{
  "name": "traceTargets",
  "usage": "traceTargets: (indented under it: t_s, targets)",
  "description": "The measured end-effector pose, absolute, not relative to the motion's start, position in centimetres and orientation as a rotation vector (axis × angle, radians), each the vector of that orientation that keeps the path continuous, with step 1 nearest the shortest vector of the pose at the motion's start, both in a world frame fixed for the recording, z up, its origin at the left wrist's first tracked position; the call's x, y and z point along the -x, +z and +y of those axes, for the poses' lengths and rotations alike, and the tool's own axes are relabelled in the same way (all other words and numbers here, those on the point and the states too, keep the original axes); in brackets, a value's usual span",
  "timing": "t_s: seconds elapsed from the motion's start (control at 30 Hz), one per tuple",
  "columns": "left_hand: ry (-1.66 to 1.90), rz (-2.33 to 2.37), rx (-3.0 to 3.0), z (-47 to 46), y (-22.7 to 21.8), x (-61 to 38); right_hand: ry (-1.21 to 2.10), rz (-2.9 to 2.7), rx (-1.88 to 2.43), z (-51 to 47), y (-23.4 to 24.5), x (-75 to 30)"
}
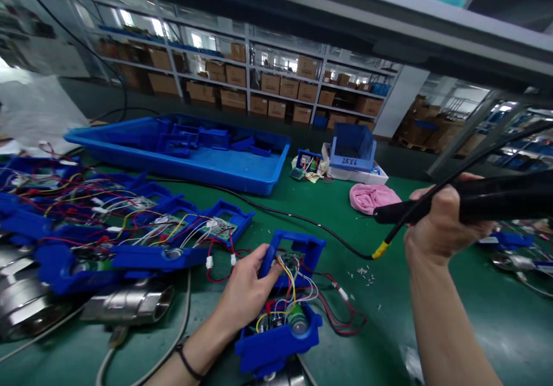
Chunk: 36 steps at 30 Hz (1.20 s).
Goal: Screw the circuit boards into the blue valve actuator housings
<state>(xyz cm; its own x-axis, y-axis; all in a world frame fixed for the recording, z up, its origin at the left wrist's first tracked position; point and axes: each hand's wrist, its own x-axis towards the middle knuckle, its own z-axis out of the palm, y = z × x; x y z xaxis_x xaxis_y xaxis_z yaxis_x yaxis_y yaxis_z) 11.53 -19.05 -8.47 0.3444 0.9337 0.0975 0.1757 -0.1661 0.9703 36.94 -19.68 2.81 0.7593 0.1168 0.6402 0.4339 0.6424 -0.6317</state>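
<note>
My left hand (248,285) grips the left side of a blue plastic housing frame (319,243), thumb pressed near its small circuit board. Yellow, white and red wires run from the board to a lower blue housing (276,345), which holds a green cylinder (297,318) and sits above a metal fitting. My right hand (436,224) is wrapped around a black cylindrical tool (492,197), raised above the bench at the right, its narrower end pointing left. A black cable (341,242) with a yellow band (380,250) passes in front of the tool.
Several wired blue housings (151,213) crowd the left, with metal valve bodies (129,305) before them. Behind lie a blue tray (233,170) of plastic parts, a blue bin (352,147) and a pink cloth (374,197). Small white scraps (363,273) dot the green bench.
</note>
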Motion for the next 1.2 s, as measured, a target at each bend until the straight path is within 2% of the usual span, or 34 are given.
traceTargets:
  t_s: [0.13,0.43,1.2]
  targets:
    - [0.936,1.056,-1.807,-19.5,-7.8,-11.3,0.033,-0.582,0.600,-19.2,3.6,-35.6]
    - [1.112,0.847,-2.039,-19.3,-7.6,-10.9,0.387,-0.574,0.544,-19.3,5.2,-31.4]
    - [1.158,0.822,-2.077,-19.3,-8.0,-10.9,0.469,-0.686,0.573,-19.5,4.7,-29.3]
